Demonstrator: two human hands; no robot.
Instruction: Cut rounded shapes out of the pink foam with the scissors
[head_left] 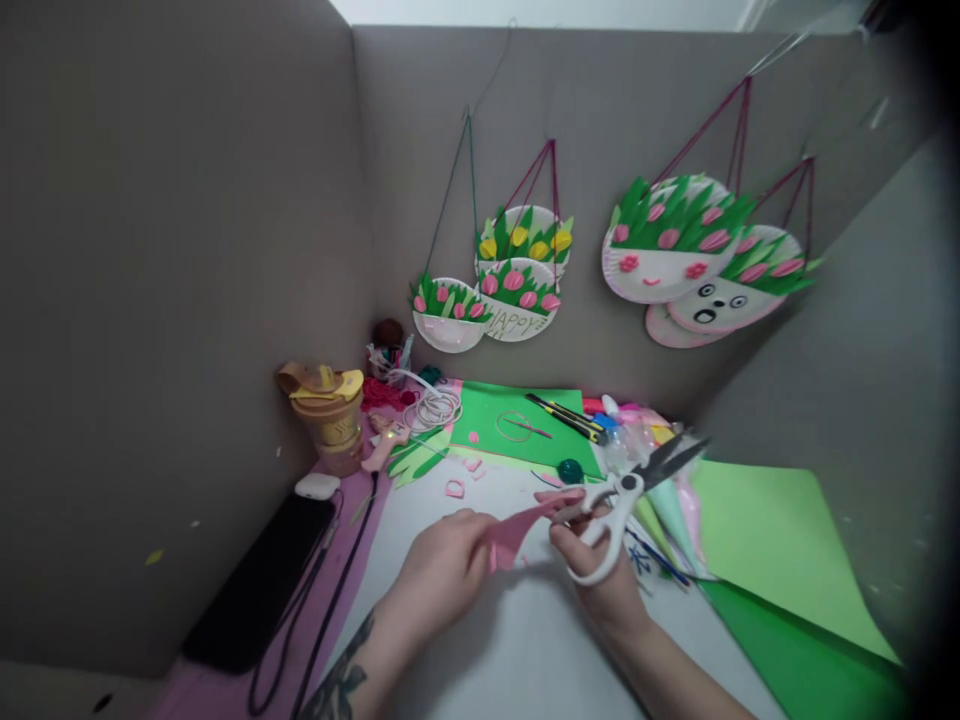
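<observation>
My left hand (448,562) is closed on a small piece of pink paper (516,532), which sticks out to the right over the white work surface (510,650). White-handled scissors (621,500) hang on my right hand (604,580), their handle loops around its fingers and their dark blades pointing up and away to the right. The right fingertips reach the far end of the pink paper, so both hands touch it. Small pink paper scraps (455,489) lie on the white surface beyond my hands.
A drink cup (328,420), a black phone (259,585) and cables stand at the left. Green sheets (780,540) lie right. Craft knives (566,415), a glue gun (386,440) and a coiled white cord (436,405) are at the back. Paper-plate flower baskets (517,300) hang on the wall.
</observation>
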